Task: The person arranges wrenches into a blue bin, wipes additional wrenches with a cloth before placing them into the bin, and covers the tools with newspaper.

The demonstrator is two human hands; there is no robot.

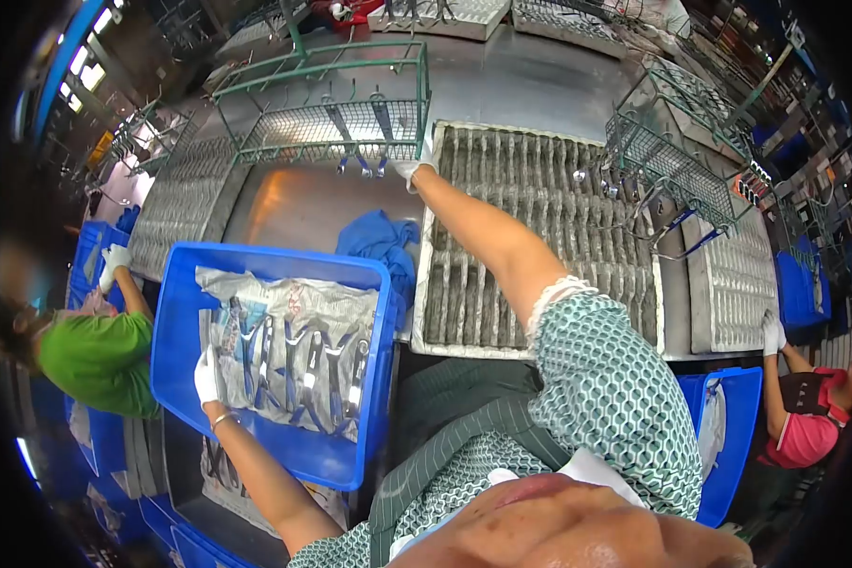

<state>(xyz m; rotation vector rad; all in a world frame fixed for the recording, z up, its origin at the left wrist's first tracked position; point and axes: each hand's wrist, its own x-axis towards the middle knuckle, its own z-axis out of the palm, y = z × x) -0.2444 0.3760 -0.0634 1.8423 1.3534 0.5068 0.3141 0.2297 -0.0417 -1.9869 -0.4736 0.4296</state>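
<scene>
My left hand [207,375], in a white glove, reaches into the blue bin [276,257] at its left side, with its fingers by a flat grey strip at the edge of the paper. Metal tools with blue parts [310,369] lie in a row on that paper. My right hand [415,172], gloved too, is at the lower right corner of the green wire rack [327,114]; its fingers are partly hidden there. Several metal tools [381,128] hang from this rack. Whether the right hand grips the rack cannot be made out.
A ridged tray [540,232] lies right of the rack, with another green rack [677,156] over its right side. A blue cloth [379,241] lies behind the bin. Co-workers in green [99,360] and red [805,440] are at either side.
</scene>
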